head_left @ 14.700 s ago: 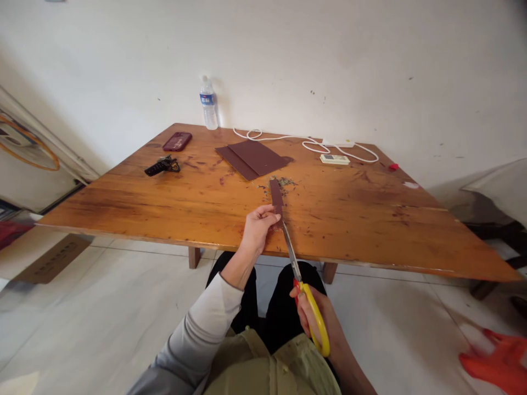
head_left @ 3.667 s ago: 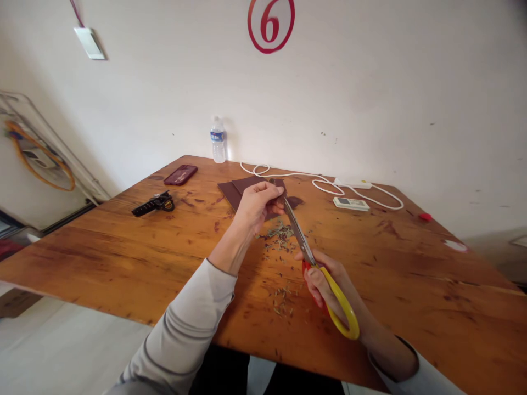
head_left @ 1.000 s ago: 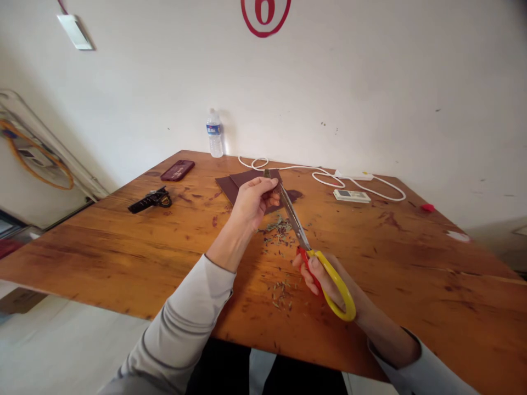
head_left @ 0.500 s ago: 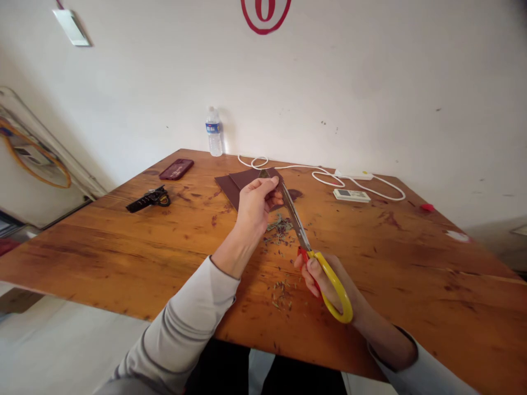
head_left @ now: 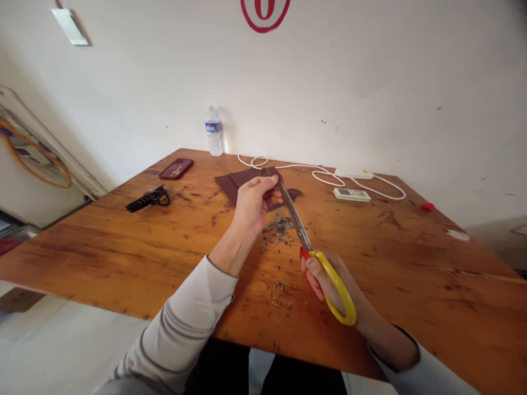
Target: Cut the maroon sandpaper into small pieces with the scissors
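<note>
My left hand (head_left: 256,200) pinches a small dark brown piece (head_left: 265,173) between thumb and fingers; its full outline is hidden by the hand. In my right hand (head_left: 329,280) are scissors (head_left: 302,233) with one yellow and one red handle, fingers through the loops. Their blades point up and left, with the tips close beside my left fingertips; whether the blades touch the piece I cannot tell. Dark maroon sheets (head_left: 234,184) lie on the table behind my left hand. Below the blades is a pile of thin greenish-grey snippets (head_left: 280,225), with more scattered nearer me.
The wooden table (head_left: 164,263) stands against a white wall. Left of the sheets are a maroon phone (head_left: 177,169), a black clip-like object (head_left: 148,198) and a water bottle (head_left: 213,131). To the right lie a white cable with a power strip (head_left: 354,174) and a white remote (head_left: 352,195).
My right hand and the scissor handles have shifted slightly right, and the handles look a little further apart. My left hand keeps its pinch in nearly the same place.
</note>
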The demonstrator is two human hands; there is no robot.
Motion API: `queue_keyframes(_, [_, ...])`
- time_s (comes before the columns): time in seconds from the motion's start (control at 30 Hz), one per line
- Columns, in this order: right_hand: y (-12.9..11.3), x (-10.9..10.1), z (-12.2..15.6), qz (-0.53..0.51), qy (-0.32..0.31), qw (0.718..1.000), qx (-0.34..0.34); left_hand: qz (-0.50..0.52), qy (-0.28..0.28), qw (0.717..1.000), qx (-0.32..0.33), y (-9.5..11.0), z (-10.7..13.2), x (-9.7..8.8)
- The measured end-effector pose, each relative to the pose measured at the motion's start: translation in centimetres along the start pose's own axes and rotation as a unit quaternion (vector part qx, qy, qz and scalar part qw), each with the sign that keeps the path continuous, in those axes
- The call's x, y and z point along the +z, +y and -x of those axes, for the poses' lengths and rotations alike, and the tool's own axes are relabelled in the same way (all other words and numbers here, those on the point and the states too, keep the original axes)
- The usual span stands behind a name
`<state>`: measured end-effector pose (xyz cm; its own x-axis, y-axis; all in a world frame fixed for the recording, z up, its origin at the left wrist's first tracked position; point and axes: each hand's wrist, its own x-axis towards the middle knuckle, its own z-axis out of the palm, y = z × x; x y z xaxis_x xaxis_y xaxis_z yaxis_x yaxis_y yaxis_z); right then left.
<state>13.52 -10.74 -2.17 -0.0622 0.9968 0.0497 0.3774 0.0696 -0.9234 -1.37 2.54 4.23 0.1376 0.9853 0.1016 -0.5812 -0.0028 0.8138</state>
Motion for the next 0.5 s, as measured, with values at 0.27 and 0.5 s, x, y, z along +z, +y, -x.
queue_keyframes(0.27, [-0.34,-0.26,-0.20,-0.014,-0.007,1.000,0.020,-0.007,-0.007,1.000,-0.007,0.17,-0.17,-0.15])
queue_keyframes(0.5, [-0.47,-0.73,-0.61,0.017,-0.050,0.999,-0.010,-0.028,-0.006,0.999,0.023,0.16,-0.49,-0.48])
